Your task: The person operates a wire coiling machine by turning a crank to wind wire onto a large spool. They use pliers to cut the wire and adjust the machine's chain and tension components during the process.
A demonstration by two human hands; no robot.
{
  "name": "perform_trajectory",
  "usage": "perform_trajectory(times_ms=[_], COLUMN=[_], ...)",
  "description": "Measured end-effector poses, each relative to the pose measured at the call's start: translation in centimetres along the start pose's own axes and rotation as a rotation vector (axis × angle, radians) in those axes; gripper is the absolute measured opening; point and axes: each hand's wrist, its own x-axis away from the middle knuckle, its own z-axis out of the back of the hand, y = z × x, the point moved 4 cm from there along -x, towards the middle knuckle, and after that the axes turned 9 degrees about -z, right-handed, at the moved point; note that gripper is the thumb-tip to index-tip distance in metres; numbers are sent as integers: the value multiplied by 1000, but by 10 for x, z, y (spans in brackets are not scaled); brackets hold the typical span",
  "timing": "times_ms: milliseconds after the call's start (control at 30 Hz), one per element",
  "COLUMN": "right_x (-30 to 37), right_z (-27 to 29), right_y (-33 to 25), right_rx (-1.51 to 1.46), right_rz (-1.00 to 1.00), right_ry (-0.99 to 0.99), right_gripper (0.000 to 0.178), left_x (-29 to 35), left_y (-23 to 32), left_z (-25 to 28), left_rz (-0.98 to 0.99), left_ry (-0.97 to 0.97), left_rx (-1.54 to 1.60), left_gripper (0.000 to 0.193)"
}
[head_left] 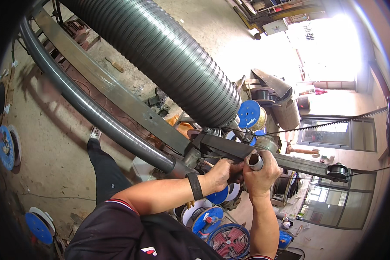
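My right hand (262,174) is wrapped round a short metal pipe (255,162), whose hollow end points up at me. Close beside it, my left hand (219,177), below a dark wristband, has its fingers curled in at the machine's end. What those fingers grip is hidden. Just beyond both hands lies a dark flat bar (227,145). A large ridged metal roller (173,60) slants down from the upper left to this end of the machine. Nearer me runs a smooth curved-looking roller (95,115), its end close to my left wrist.
Between the rollers runs a metal beam (117,97). A bar with a pulley wheel (337,171) juts out to the right, and a toothed belt (333,123) stretches above it. Blue-sided spools (249,113) and a fan (229,241) stand around. Another person's leg (100,167) shows at left.
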Motion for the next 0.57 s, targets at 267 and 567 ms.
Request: perform_trajectory(times_ms=[267, 567], right_x=[1, 1], right_z=[-1, -2], right_y=[2, 3], right_rx=[8, 14], right_rz=[-7, 16], right_ry=[-5, -3], right_gripper=[18, 17], left_x=[1, -3], left_y=[1, -3], left_z=[0, 4], left_rz=[-4, 2], left_ry=[-10, -21], left_rx=[-13, 3], left_gripper=[21, 23])
